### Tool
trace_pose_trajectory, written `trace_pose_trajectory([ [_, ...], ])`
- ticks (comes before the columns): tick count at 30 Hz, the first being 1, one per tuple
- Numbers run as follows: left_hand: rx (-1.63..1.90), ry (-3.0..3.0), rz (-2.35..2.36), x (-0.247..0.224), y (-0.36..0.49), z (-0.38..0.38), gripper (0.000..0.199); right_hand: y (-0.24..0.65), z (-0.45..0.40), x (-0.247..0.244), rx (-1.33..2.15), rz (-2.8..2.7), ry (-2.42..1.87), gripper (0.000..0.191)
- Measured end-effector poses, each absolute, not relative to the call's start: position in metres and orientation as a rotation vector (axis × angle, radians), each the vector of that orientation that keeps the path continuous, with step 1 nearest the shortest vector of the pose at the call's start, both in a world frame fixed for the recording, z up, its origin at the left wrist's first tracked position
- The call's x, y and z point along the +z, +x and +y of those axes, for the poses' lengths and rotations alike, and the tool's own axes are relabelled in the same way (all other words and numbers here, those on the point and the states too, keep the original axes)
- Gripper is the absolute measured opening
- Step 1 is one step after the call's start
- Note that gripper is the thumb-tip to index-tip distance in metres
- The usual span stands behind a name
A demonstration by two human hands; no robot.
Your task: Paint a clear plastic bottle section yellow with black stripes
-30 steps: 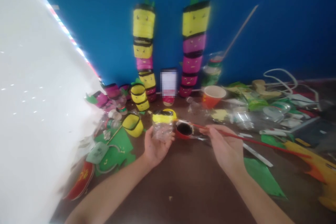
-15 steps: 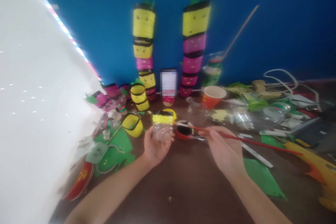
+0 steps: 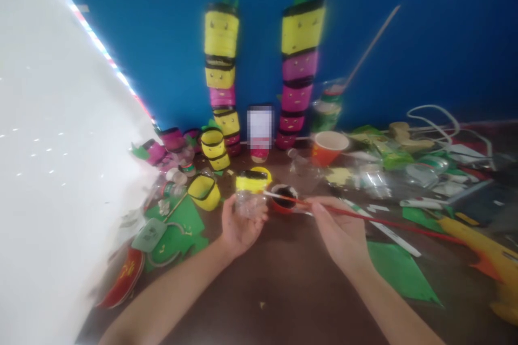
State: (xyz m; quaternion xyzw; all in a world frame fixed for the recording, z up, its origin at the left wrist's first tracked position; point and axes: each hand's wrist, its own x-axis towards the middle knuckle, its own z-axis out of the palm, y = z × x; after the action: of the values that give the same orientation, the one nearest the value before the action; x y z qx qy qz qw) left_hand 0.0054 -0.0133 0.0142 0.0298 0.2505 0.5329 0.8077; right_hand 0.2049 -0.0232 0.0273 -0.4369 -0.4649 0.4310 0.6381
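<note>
My left hand is closed round the lower part of a clear plastic bottle piece. Its upper band is painted yellow, with black along the rim. In my right hand is a long red paintbrush, its tip touching or very near the bottle piece's right side at the yellow band's lower edge. Just behind the brush sits a small red cup holding dark paint. A yellow round dish or lid shows partly behind the bottle piece. To its left lies a yellow cut bottle cup.
Two tall stacks of painted cups, one mostly yellow and one mostly pink, stand by the blue wall. An orange paper cup, a yellow glue gun, a white marker and green sheets lie rightward. Green scraps lie left.
My right hand and the brush have shifted slightly left, bringing the brush tip from over the dark paint cup to the bottle piece's edge. My left hand stays almost still.
</note>
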Motion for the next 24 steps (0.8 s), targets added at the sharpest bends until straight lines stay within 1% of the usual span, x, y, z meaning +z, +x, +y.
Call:
trace_pose_trajectory([
  [2, 1.13, 0.057, 0.532, 0.014, 0.005, -0.014, 0.045, 0.207, -0.023, 0.024, 0.924, -1.072, -1.054, 0.016],
  [5, 1.104, 0.049, 0.545, 0.014, 0.005, -0.013, 0.05, 0.21, -0.023, 0.022, 0.895, -1.055, -1.054, 0.017],
  [10, 1.109, 0.065, 0.545, 0.012, 0.005, -0.012, 0.043, 0.204, -0.028, 0.033, 0.907, -1.143, -1.055, 0.02],
  [13, 1.105, 0.045, 0.571, 0.014, 0.005, -0.012, 0.047, 0.204, -0.028, 0.035, 0.836, -1.143, -1.108, 0.018],
  [16, 1.109, 0.019, 0.595, 0.017, 0.005, -0.013, 0.051, 0.207, -0.026, 0.029, 0.851, -1.071, -1.095, 0.016],
  [20, 1.135, 0.042, 0.574, 0.017, 0.007, -0.013, 0.044, 0.208, -0.028, 0.027, 0.896, -1.096, -1.077, 0.017],
  [22, 1.15, 0.058, 0.553, 0.016, 0.007, -0.014, 0.041, 0.206, -0.03, 0.03, 0.854, -1.148, -1.112, 0.018],
  [24, 1.141, 0.065, 0.55, 0.015, 0.007, -0.013, 0.043, 0.206, -0.029, 0.034, 0.812, -1.141, -1.135, 0.017],
])
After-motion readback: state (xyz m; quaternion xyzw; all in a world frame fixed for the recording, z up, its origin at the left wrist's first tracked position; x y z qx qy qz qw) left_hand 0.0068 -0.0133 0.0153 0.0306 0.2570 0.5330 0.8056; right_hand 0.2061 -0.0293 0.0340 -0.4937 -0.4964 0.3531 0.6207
